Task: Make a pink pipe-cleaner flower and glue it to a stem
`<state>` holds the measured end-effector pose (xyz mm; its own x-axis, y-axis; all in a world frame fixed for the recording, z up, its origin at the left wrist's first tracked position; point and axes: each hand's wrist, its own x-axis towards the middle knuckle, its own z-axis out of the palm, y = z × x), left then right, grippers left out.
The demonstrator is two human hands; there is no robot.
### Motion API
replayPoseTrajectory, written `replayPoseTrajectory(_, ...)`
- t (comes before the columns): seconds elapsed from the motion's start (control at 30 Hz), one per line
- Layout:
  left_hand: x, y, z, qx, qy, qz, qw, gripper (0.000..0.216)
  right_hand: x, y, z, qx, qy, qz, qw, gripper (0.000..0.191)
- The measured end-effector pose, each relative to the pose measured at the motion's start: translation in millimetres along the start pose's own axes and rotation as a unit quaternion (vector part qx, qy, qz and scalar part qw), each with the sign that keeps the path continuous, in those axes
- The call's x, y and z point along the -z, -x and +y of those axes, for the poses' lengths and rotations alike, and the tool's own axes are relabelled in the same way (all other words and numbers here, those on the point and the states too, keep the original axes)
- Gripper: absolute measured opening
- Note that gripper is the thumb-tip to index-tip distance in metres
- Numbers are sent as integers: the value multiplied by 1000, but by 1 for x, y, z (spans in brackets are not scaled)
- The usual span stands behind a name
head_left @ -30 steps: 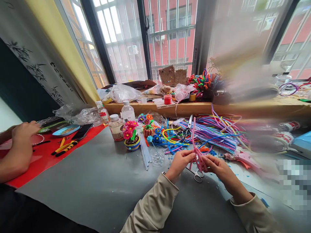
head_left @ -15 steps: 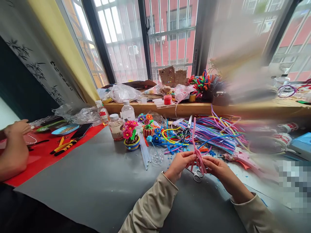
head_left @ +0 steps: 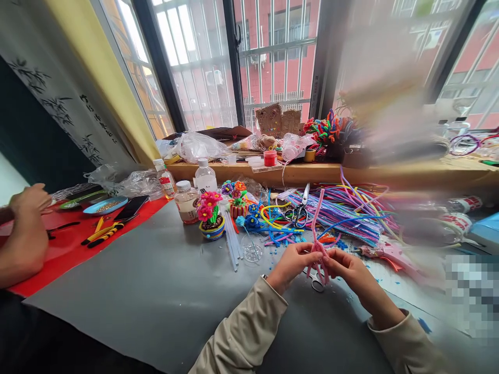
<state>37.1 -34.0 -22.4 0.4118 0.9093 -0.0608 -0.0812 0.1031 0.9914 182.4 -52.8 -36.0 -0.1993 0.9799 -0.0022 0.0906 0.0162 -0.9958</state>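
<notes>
The left hand (head_left: 294, 259) is closed in a pinch, with thumb and fingers on one side of a pink pipe cleaner piece (head_left: 317, 244) held just above the grey surface (head_left: 156, 291). One fuzzy stem of the piece stands up between the two hands and tilts slightly right. Shorter ends hang below the fingers, and how they join is hidden inside the grip. The right hand (head_left: 346, 267) pinches the same piece from the other side, its fingertips almost meeting those of the left. Beneath the hands lies a small pair of scissors (head_left: 315, 283), with little more than the handle rings showing.

At the far left another person's hand (head_left: 23, 239) lies over a red mat (head_left: 78, 249), the arm cut off by the frame edge. A second hand (head_left: 29, 196) above it is curled, and what it holds, if anything, cannot be made out. On the mat lie yellow-and-black pliers (head_left: 103, 235), a blue dish (head_left: 105, 206) and a dark phone (head_left: 130, 208). Further right stand a squat clear bottle (head_left: 186, 201), a small pot of pipe-cleaner flowers (head_left: 210, 221) and clear sticks (head_left: 233, 244). Next come black-handled scissors (head_left: 298, 210) on a heap of coloured pipe cleaners (head_left: 346, 208). A pink glue gun (head_left: 390, 254) lies just right of the hands. Past it the view smears into blur, and a pixelated patch (head_left: 471, 291) covers the lower right.
</notes>
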Motion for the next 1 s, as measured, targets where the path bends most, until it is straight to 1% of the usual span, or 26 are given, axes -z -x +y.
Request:
replayPoseTrajectory(0.2,3,-1,-5,-16,24,-9,1000,33,-3,-3,4,3,-13,-28,1000,33)
replayPoseTrajectory(0.27,4,-1,-7,-20,26,-9,999,34,-4,-4,6,14,-9,-27,999,33)
replayPoseTrajectory(0.5,4,-5,-8,-18,-4,17,1000,31,-1,-4,9,29,-11,-57,998,27)
replayPoseTrajectory(0.73,2,-5,-8,-19,37,30,999,22,-1,-2,6,6,3,-44,999,31)
replayPoseTrajectory(0.87,2,-4,-7,-9,63,29,998,28,1,-1,2,-1,18,-28,999,33)
replayPoseTrajectory(1.0,3,-3,-6,1,51,40,998,35,4,0,-1,-5,36,-14,999,35)
